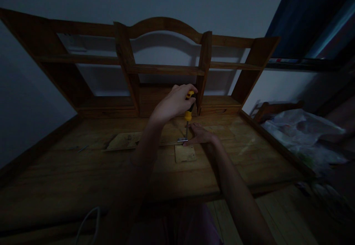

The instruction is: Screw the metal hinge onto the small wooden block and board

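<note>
My left hand (177,100) is closed round the yellow-and-black handle of a screwdriver (188,116), which stands nearly upright. The shaft's tip comes down at a small metal plate, perhaps a hinge (182,140), on the near edge of a long thin wooden board (124,141). My right hand (202,134) rests low over that board with its fingers spread, the thumb beside the metal plate. Just in front lies a small square piece of wood (185,154) with small holes near its edge. Whether a screw sits under the tip is too small and dark to tell.
The wooden desk (83,171) carries a shelf unit (163,69) along its back. Left on the desktop lies a thin metal object (83,148). A pale cable (97,215) loops at the front left. Clear plastic bags (299,126) are heaped beyond the right edge. The room is dim.
</note>
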Demonstrator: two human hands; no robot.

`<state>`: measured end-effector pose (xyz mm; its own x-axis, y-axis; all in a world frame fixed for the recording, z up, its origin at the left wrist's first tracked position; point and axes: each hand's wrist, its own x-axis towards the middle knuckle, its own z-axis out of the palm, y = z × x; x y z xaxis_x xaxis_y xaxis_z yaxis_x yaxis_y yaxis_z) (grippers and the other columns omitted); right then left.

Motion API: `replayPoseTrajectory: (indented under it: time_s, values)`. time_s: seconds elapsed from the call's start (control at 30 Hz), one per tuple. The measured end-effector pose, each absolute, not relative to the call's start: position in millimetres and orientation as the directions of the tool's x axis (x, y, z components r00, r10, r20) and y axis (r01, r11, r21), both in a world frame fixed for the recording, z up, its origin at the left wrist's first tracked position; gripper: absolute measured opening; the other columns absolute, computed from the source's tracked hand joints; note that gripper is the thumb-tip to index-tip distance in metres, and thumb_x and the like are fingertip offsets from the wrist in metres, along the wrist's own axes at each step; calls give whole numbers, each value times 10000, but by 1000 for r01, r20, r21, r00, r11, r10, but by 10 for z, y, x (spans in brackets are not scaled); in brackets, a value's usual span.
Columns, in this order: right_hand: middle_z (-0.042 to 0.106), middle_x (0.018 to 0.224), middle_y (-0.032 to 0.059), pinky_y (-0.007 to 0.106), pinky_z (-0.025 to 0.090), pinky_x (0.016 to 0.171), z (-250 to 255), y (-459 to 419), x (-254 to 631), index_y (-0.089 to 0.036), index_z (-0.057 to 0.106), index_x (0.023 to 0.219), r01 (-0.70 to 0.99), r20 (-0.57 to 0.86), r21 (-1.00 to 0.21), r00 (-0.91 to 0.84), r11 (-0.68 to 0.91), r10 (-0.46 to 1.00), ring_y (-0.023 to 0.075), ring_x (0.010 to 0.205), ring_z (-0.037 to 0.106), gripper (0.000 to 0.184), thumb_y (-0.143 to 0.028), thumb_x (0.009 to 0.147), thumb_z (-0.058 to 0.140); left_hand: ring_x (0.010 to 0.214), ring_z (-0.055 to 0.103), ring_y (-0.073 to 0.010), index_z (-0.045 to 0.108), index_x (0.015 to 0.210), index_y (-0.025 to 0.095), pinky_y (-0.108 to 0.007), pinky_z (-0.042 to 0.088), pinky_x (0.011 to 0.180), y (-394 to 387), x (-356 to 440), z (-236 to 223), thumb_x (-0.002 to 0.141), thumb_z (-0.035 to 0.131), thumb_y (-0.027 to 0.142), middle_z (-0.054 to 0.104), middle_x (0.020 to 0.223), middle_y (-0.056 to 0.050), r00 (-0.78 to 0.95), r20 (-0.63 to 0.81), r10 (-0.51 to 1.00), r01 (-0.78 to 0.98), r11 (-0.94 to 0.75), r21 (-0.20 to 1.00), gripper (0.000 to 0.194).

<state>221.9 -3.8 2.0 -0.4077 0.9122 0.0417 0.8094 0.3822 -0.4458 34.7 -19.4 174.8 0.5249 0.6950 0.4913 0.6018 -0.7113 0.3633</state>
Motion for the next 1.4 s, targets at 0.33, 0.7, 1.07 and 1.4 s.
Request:
replayPoseTrajectory:
  time_s: [0.33, 0.7, 1.07, 1.4]
  values:
    - [508, 1353, 171, 479, 367, 1114, 24, -45, 2217, -162, 514, 1347, 821, 17, -446, -390, 357, 920, 366, 1314, 444, 1018, -709, 545, 823, 1082, 541, -255, 605, 1049, 177, -393, 450, 986, -314, 420, 1680, 920, 625, 342, 567, 1085, -91, 322, 582, 747, 712, -596, 371, 211]
    - [520, 1345, 169, 475, 362, 1116, -15, -17, 2230, -158, 524, 1335, 815, 36, -441, -402, 376, 915, 364, 1308, 453, 1014, -713, 541, 823, 1012, 583, -243, 621, 987, 146, -367, 464, 936, -298, 423, 1715, 903, 629, 327, 590, 1029, -95, 300, 545, 783, 738, -553, 387, 200]
    - [506, 1376, 167, 479, 358, 1122, 6, -39, 2232, -173, 509, 1364, 805, 30, -465, -400, 367, 916, 363, 1325, 444, 1031, -711, 542, 822, 941, 612, -212, 662, 988, 151, -328, 459, 868, -332, 400, 1765, 876, 597, 277, 677, 1009, -96, 343, 543, 767, 727, -582, 364, 180]
    - [524, 1334, 176, 475, 365, 1110, -28, -4, 2238, -150, 517, 1350, 822, 38, -425, -402, 379, 915, 365, 1291, 466, 1036, -725, 541, 814, 968, 646, -233, 638, 1111, 169, -338, 484, 848, -385, 423, 1791, 892, 549, 233, 701, 1057, -100, 372, 504, 779, 724, -584, 368, 245]
